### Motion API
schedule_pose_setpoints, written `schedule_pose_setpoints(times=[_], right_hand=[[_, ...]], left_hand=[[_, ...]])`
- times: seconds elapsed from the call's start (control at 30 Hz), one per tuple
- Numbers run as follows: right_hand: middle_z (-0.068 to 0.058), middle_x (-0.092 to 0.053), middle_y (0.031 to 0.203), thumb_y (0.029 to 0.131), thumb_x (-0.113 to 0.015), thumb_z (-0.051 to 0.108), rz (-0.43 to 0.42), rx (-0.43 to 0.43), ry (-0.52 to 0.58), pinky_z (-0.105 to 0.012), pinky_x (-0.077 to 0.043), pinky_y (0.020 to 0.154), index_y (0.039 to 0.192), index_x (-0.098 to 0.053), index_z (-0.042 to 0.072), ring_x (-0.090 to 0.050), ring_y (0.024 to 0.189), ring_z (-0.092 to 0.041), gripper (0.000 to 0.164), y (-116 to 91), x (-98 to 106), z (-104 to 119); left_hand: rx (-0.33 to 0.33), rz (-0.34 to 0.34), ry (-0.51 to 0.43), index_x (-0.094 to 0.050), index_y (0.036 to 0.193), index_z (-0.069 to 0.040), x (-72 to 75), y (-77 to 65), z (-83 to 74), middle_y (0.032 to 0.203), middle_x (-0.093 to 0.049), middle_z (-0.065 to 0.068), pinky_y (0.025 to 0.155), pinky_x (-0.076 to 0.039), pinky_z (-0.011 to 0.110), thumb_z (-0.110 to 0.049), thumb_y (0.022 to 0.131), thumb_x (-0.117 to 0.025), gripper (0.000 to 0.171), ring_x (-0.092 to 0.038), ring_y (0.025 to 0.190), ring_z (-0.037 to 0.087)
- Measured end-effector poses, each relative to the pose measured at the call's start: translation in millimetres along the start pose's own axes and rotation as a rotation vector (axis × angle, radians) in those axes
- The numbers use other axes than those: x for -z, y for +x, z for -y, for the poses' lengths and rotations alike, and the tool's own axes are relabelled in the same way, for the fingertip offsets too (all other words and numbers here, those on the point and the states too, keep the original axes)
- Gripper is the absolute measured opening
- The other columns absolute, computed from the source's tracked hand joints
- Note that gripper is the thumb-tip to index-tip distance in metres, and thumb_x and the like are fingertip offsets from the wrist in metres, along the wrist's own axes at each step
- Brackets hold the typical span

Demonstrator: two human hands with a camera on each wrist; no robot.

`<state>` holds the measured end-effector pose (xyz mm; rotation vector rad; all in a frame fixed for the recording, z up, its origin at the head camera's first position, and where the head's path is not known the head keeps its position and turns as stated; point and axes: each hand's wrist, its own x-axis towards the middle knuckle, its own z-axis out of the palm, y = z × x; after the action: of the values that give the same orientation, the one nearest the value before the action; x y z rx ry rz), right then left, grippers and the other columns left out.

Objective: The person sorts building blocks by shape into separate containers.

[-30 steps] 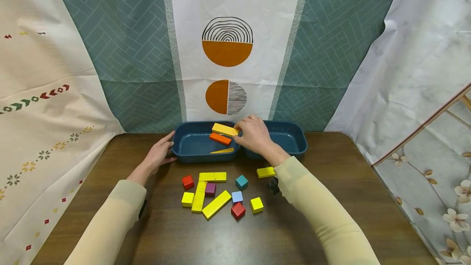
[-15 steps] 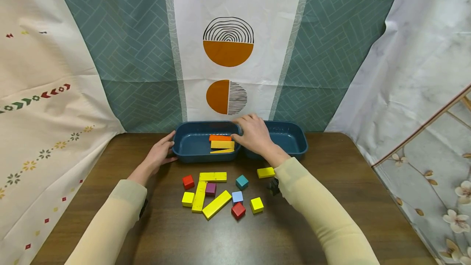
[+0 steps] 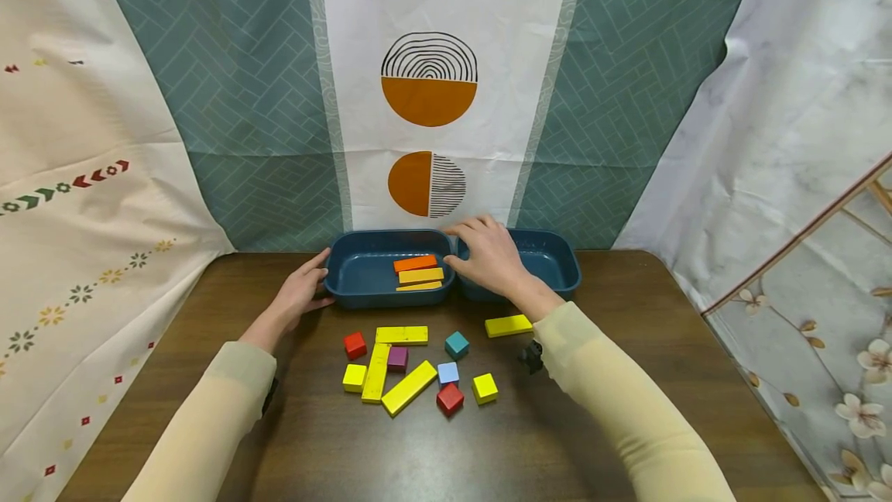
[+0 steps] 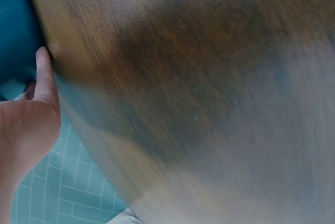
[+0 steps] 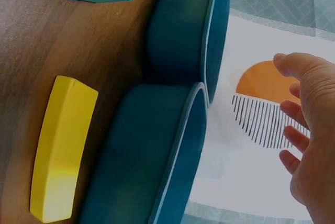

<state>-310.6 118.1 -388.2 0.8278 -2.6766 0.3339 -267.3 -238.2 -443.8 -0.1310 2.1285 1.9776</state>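
Observation:
My left hand [image 3: 300, 290] touches the left end of a dark blue tray [image 3: 386, 300], its fingers extended along that side. In the left wrist view a straight finger [image 4: 45, 75] rests against the tray wall. Inside that tray lie an orange block [image 3: 414, 263], a yellow block [image 3: 421, 276] and a thin-looking yellow piece [image 3: 420, 287]. My right hand [image 3: 490, 258] hovers with parted fingers over the place where this tray meets a second blue tray [image 3: 570, 285]. In the right wrist view nothing is between the right hand's [image 5: 316, 124] thumb and fingers.
Before the trays lie yellow bars [image 3: 409, 388], yellow cubes [image 3: 485, 389], red cubes [image 3: 450, 399], a purple cube [image 3: 398, 359], a teal cube [image 3: 456, 345] and a light blue cube [image 3: 448, 374]. Another yellow bar [image 3: 508, 325] lies near the right sleeve. A patterned cloth [image 3: 430, 177] hangs behind the table.
The right hand has let go of a yellow block, which now lies in the left tray beside the orange one. That hand has then shifted slightly right. The left hand has stayed put.

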Motion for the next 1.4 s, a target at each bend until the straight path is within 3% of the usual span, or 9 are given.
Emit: schedule_pose_setpoints(times=[0.13,0.37,0.77,1.13,1.4], right_hand=[[-0.001,-0.065,0.132,0.091,-0.078,0.042,-0.021,0.023,0.005,-0.050,-0.042,0.103,0.134,-0.068,0.020,-0.049,0.124,-0.028,0.050,-5.3,4.7,-4.6],[-0.002,-0.064,0.135,0.091,-0.078,0.039,-0.047,0.034,0.017,-0.052,-0.041,0.105,0.134,-0.068,0.019,-0.049,0.126,-0.030,0.049,-18.8,14.9,-17.8],[-0.004,-0.065,0.134,0.091,-0.078,0.038,-0.062,0.043,0.017,-0.051,-0.042,0.102,0.134,-0.069,0.017,-0.049,0.124,-0.029,0.049,-45.3,32.2,-30.6],[-0.003,-0.067,0.129,0.090,-0.080,0.034,-0.066,0.074,0.031,-0.054,-0.041,0.103,0.131,-0.071,0.016,-0.051,0.123,-0.030,0.045,-79.1,32.1,-42.2],[-0.004,-0.068,0.127,0.092,-0.078,0.034,0.002,0.097,-0.018,-0.052,-0.041,0.104,0.130,-0.071,0.015,-0.053,0.122,-0.031,0.044,-106.1,21.9,-43.9]], left_hand=[[-0.003,-0.002,-0.005,-0.014,0.165,-0.018,0.5,1.2,1.4,0.169,-0.008,0.020,0.109,-0.036,0.061,-0.012,0.109,-0.032,0.060,-0.032,0.145,0.048],[-0.029,-0.019,0.030,-0.015,0.165,-0.028,10.6,24.9,28.5,0.170,-0.008,0.015,0.107,-0.042,0.059,-0.021,0.111,-0.031,0.057,-0.034,0.145,0.044],[-0.018,-0.017,0.020,-0.014,0.165,-0.027,9.4,23.4,27.3,0.170,-0.008,0.014,0.108,-0.041,0.059,-0.021,0.111,-0.031,0.057,-0.034,0.145,0.043],[-0.002,0.014,-0.002,-0.012,0.166,-0.018,0.3,-0.4,-0.2,0.170,-0.004,0.018,0.110,-0.035,0.062,-0.012,0.110,-0.032,0.060,-0.030,0.146,0.047],[-0.019,0.014,0.009,-0.012,0.166,-0.022,5.0,11.7,12.7,0.170,-0.003,0.017,0.110,-0.036,0.062,-0.015,0.110,-0.031,0.059,-0.030,0.147,0.046]])
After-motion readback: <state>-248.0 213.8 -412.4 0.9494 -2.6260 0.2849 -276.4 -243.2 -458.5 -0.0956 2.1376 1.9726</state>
